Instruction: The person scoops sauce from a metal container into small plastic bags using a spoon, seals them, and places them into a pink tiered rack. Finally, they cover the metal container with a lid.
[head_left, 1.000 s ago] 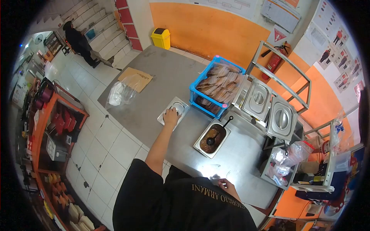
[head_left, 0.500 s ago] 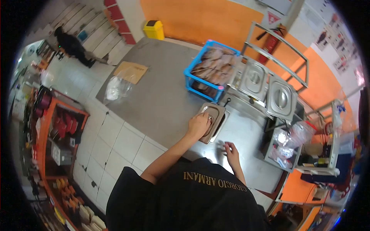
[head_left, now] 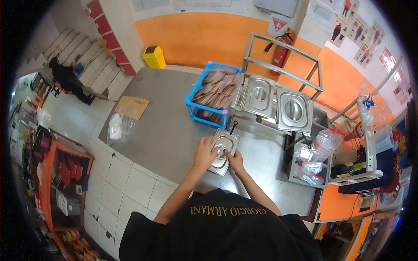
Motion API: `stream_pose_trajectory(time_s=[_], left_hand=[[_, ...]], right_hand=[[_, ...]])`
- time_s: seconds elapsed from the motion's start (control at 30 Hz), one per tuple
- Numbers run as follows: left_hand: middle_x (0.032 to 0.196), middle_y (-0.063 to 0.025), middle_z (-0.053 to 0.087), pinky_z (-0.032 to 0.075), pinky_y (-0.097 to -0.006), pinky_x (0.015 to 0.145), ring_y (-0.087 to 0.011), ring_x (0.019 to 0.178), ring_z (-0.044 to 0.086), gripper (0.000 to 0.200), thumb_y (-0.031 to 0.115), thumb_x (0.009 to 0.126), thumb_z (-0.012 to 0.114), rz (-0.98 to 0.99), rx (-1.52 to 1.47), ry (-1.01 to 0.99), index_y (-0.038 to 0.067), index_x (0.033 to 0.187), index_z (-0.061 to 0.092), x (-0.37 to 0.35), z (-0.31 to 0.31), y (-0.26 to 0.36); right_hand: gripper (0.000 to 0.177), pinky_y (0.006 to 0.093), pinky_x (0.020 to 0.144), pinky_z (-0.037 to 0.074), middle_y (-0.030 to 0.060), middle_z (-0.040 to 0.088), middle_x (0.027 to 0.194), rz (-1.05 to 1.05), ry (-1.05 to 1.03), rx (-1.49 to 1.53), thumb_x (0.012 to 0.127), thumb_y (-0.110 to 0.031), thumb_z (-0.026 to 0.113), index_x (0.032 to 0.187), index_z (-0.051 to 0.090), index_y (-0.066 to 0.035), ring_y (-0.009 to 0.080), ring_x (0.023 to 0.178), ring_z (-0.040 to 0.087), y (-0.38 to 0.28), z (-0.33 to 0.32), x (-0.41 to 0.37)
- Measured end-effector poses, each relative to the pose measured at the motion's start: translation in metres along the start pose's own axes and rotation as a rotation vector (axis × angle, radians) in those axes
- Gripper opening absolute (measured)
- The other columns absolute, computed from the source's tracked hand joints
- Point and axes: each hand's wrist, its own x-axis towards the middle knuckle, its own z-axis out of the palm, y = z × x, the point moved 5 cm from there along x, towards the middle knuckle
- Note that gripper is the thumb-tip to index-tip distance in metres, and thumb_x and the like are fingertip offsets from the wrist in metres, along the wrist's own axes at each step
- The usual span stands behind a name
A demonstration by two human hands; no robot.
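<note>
A small steel container with a steel lid (head_left: 225, 140) stands on the metal table (head_left: 167, 130), right in front of me. My left hand (head_left: 203, 153) rests over the lid's left side, its fingers reaching to the lid. At the lid's right edge is my right hand (head_left: 235, 161), fingers bent against it near the knob. Both hands touch the lid, which now lies over the container. Just behind it a dark utensil handle (head_left: 234, 126) with a ring end sticks up.
A blue crate (head_left: 190, 104) of packed brown items stands behind. Two larger lidded steel pans (head_left: 294, 108) sit in a framed unit to the right. Further right is a grey bin (head_left: 324, 174) with plastic bags. Cardboard (head_left: 137, 108) and a plastic bag lie left. A person (head_left: 69, 80) stands far left.
My right hand has come up from the table to the lid. The lid, earlier held offset to the left by my left hand, now covers the container. The view has shifted.
</note>
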Motion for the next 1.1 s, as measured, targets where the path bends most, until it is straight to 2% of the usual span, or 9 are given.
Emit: stream_pose_trajectory(time_s=[0.07,0.13,0.2,0.33,0.5,0.7,0.73,0.77,1.1], left_hand=[[0.085,-0.0223,0.06,0.048,-0.0435,0.075,-0.0349,0.083,0.061,0.037,0.027,0.079,0.063,0.018,0.054,0.161,-0.001,0.102,0.057,-0.012,-0.006,-0.026],[0.084,-0.0191,0.061,0.049,-0.0387,0.071,-0.0284,0.078,0.062,0.04,0.031,0.08,0.064,-0.425,-0.221,-0.494,-0.001,0.101,0.056,-0.037,0.046,-0.091],[0.082,-0.0158,0.061,0.05,-0.0337,0.067,-0.0209,0.077,0.061,0.043,0.036,0.081,0.063,-0.615,-0.431,-0.672,-0.002,0.1,0.056,-0.05,0.026,-0.07],[0.091,-0.0108,0.06,0.05,-0.0325,0.067,-0.0184,0.081,0.061,0.043,0.038,0.087,0.057,-0.746,-0.703,-0.63,0.0,0.106,0.053,-0.057,-0.037,-0.029],[0.099,-0.0086,0.056,0.048,-0.0335,0.079,-0.0186,0.092,0.057,0.053,0.048,0.091,0.045,-0.3,-1.465,-0.671,0.002,0.115,0.049,-0.008,-0.115,0.045],[0.106,-0.0113,0.055,0.043,-0.0358,0.088,-0.0207,0.099,0.055,0.07,0.06,0.082,0.049,-0.236,-1.179,-0.647,0.0,0.119,0.045,0.018,-0.109,0.094],[0.106,-0.0113,0.055,0.043,-0.0358,0.088,-0.0207,0.099,0.055,0.07,0.06,0.082,0.049,-0.22,-1.179,-0.637,0.0,0.119,0.045,0.015,-0.106,0.095],[0.11,-0.0115,0.054,0.042,-0.0359,0.09,-0.0209,0.102,0.054,0.065,0.056,0.085,0.048,-0.196,-1.182,-0.69,0.0,0.12,0.045,0.008,-0.1,0.097],[0.119,-0.0068,0.051,0.037,-0.0333,0.095,-0.0169,0.109,0.05,0.037,0.031,0.097,0.041,-0.362,-1.056,-0.843,0.007,0.124,0.044,-0.05,-0.078,0.076]], right_hand=[[0.035,0.0289,0.071,0.047,0.0095,0.065,0.088,-0.045,-0.021,0.11,0.082,-0.027,0.066,0.1,0.058,0.002,0.0137,0.077,0.059,0.003,-0.001,-0.002],[0.031,0.0281,0.069,0.047,0.0072,0.065,0.085,0.009,-0.17,0.079,0.083,-0.026,0.064,0.098,0.059,0.001,0.0124,0.076,0.058,0.006,0.001,-0.003],[0.027,0.0259,0.067,0.046,0.0052,0.065,0.084,0.01,-0.223,0.019,0.084,-0.023,0.062,0.097,0.06,0.001,0.0097,0.075,0.056,-0.025,-0.005,-0.021],[0.022,0.0236,0.07,0.045,0.0024,0.064,0.085,-0.017,-0.385,0.18,0.087,-0.02,0.06,0.097,0.061,0.0,0.0062,0.075,0.055,-0.06,-0.012,-0.047],[0.02,0.023,0.068,0.046,0.0014,0.064,0.082,-0.074,-0.467,0.332,0.089,-0.02,0.059,0.099,0.062,-0.004,0.0056,0.074,0.056,-0.221,-0.077,-0.051],[0.021,0.0223,0.055,0.046,0.0013,0.062,0.076,-0.397,-0.021,0.274,0.085,-0.023,0.062,0.092,0.061,-0.002,0.0063,0.062,0.056,-0.359,-0.193,0.052],[0.026,0.0269,0.081,0.041,0.0049,0.062,0.087,-0.426,-0.012,0.111,0.084,-0.027,0.062,0.093,0.062,-0.002,0.0118,0.087,0.054,-0.373,-0.212,0.075],[0.031,0.0273,0.079,0.041,0.0054,0.062,0.087,-0.511,-0.003,0.092,0.083,-0.031,0.062,0.092,0.062,-0.001,0.0121,0.085,0.054,-0.383,-0.229,0.102],[0.041,0.0303,0.072,0.049,0.0082,0.06,0.092,-0.362,0.083,0.028,0.084,-0.027,0.063,0.109,0.052,0.004,0.0167,0.08,0.059,-0.328,-0.314,0.296]])
